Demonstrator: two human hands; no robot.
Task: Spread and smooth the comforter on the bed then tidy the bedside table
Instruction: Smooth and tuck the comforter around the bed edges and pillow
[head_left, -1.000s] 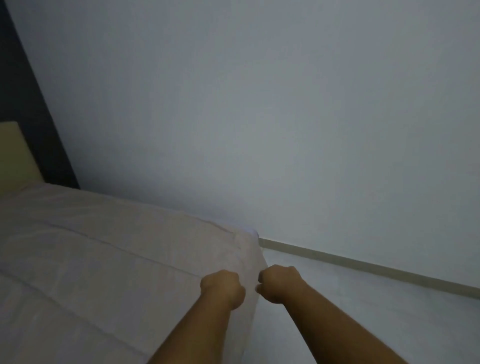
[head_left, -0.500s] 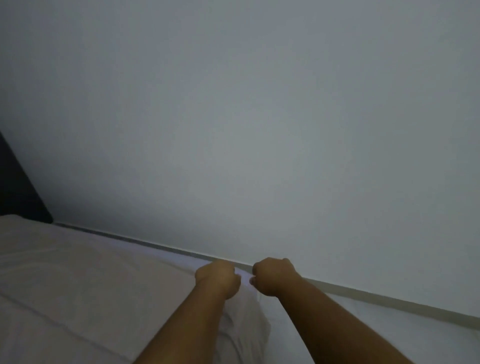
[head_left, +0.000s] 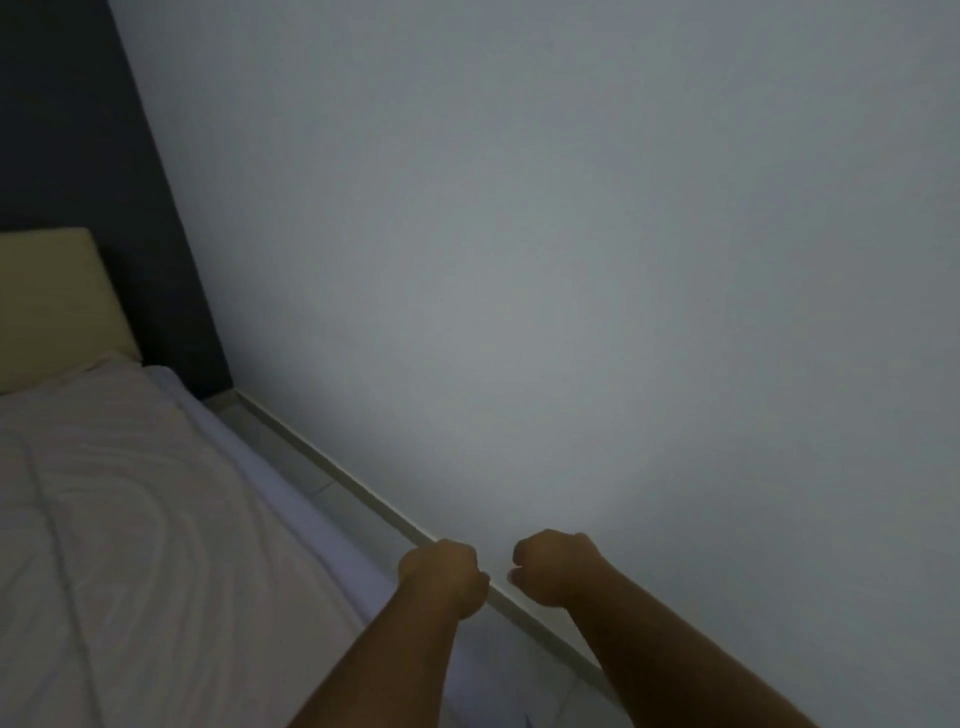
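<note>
Comforter (head_left: 130, 519), pale pinkish-white with stitched quilt lines, is lying spread across the top of the bed (head_left: 291, 499) and is reaching up to the head end. Soft ripples and curved creases are showing across its middle. Along the bed's wall-side edge a strip of lavender sheet (head_left: 332, 540) is showing just beyond the comforter's border.

Left hand (head_left: 441, 577) is hovering at the bed's wall-side edge toward the foot end, clenched into a fist with the back of the hand facing the camera. The forearm is crossing over the comforter's border. Cannot tell if any fabric is pinched inside the fist, since the fingers are hidden.

Right hand (head_left: 553, 566) is hovering just beside the left hand, further out from the bed and over the gap next to it. It is clenched too, with the thumb tucked against curled fingers and nothing visible in it. The two hands are near each other but not touching.

A beige padded headboard (head_left: 52, 306) is standing at the bed's head end, with a dark wall panel (head_left: 104, 156) behind it. A plain grey-white wall (head_left: 571, 260) is running alongside the bed. A light skirting board (head_left: 363, 493) is lining its base. A narrow strip of pale tiled floor (head_left: 270, 441) is lying between the bed and that wall.

Lighting is dim and the frame is slightly blurred.
</note>
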